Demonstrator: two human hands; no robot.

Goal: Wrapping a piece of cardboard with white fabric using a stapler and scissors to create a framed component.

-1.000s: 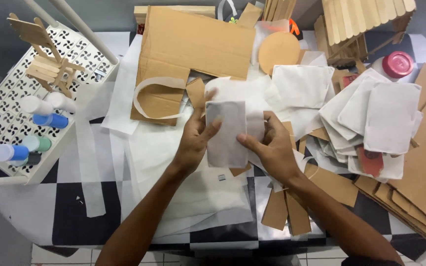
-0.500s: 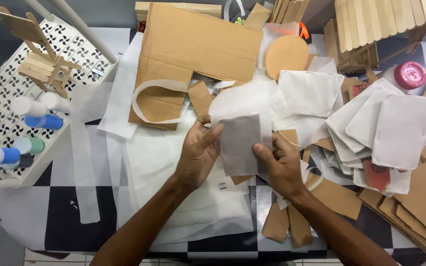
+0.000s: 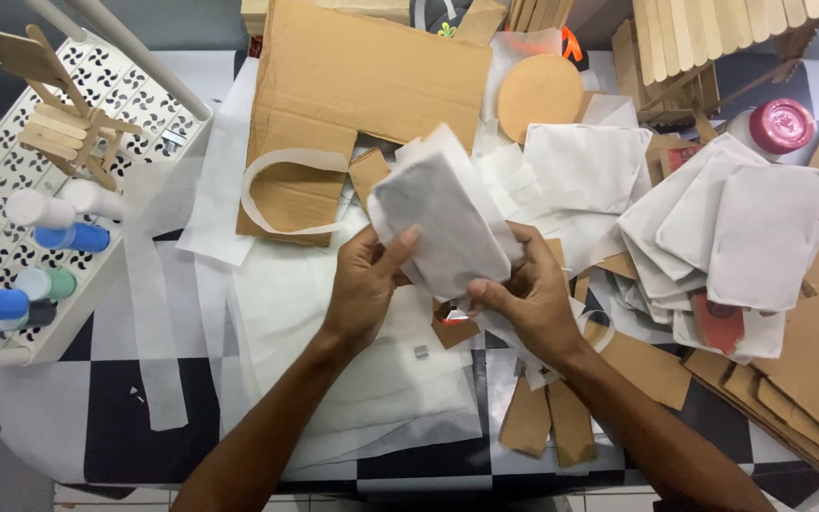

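A card wrapped in white thin fabric (image 3: 447, 223) is held tilted above the table's middle. My left hand (image 3: 364, 284) grips its left edge, thumb on the face. On the lower right, my right hand (image 3: 528, 296) pinches loose white fabric folded under the card. Beneath both hands lie sheets of white fabric (image 3: 334, 379). To the right is a stack of similar white-wrapped cards (image 3: 741, 237).
A large brown cardboard sheet (image 3: 372, 85) with a white strip loop lies behind. A cardboard disc (image 3: 539, 95), a pink-lidded jar (image 3: 779, 125) and craft-stick pieces (image 3: 703, 38) sit at the back right. Cardboard scraps (image 3: 547, 417) lie near. A white perforated tray (image 3: 11, 171) holds paint bottles, left.
The wrapped card has been turned and tilted, its top now leaning left and away. My right hand moved under its lower right edge and took hold of the loose fabric there.
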